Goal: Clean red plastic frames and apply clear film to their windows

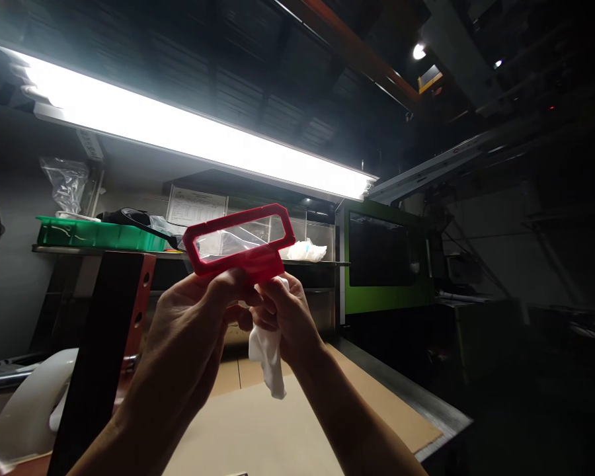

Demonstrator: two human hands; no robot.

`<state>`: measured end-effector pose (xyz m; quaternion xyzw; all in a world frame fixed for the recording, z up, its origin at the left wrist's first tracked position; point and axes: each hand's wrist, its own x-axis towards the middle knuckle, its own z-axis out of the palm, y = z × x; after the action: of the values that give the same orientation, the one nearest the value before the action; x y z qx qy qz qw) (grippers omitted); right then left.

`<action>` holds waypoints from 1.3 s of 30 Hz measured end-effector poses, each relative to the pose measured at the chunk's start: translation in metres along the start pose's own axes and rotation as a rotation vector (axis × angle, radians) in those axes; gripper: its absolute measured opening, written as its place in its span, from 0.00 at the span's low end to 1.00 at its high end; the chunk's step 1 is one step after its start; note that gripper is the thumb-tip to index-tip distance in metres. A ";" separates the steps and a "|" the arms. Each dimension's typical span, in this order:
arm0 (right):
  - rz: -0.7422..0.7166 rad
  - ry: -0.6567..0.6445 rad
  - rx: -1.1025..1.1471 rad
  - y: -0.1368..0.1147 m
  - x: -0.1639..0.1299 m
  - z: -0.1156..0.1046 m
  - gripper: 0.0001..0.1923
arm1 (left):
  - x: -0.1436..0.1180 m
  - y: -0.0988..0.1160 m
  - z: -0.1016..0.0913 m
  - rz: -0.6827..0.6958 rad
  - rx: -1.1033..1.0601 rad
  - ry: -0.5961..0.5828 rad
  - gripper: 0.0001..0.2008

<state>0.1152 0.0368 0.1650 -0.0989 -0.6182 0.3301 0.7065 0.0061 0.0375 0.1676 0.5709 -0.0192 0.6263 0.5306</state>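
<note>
A glossy red plastic frame (238,221) with a long opening is held up in front of the lamp-lit shelf, tilted so its right end is higher. My left hand (198,317) grips its lower edge, thumb pressed against the near side. At the frame's lower right, my right hand (287,314) is closed on a white cloth (268,363), which hangs down below the fingers. The right fingertips are close to the frame's lower part; whether they also grip it is hidden.
A long bright tube lamp (203,132) hangs above a shelf with a green bin (99,235) and a crumpled white bundle (306,251). Cardboard (258,430) covers the bench below. A dark upright post (106,344) stands at left, and a green machine (387,258) at right.
</note>
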 end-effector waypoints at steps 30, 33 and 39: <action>-0.540 0.215 -1.107 0.001 -0.037 -0.018 0.24 | -0.027 -0.033 -0.037 -0.117 0.288 0.169 0.16; -0.539 0.225 -1.111 0.000 -0.035 -0.019 0.23 | -0.029 -0.035 -0.041 -0.120 0.326 0.171 0.18; -0.621 0.182 -1.156 -0.001 -0.028 -0.020 0.03 | -0.033 -0.035 -0.044 -0.090 0.420 0.188 0.16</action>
<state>0.1342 0.0245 0.1385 -0.3068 -0.6335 -0.2833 0.6514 -0.0075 0.0594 0.1076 0.6082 0.1862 0.6427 0.4271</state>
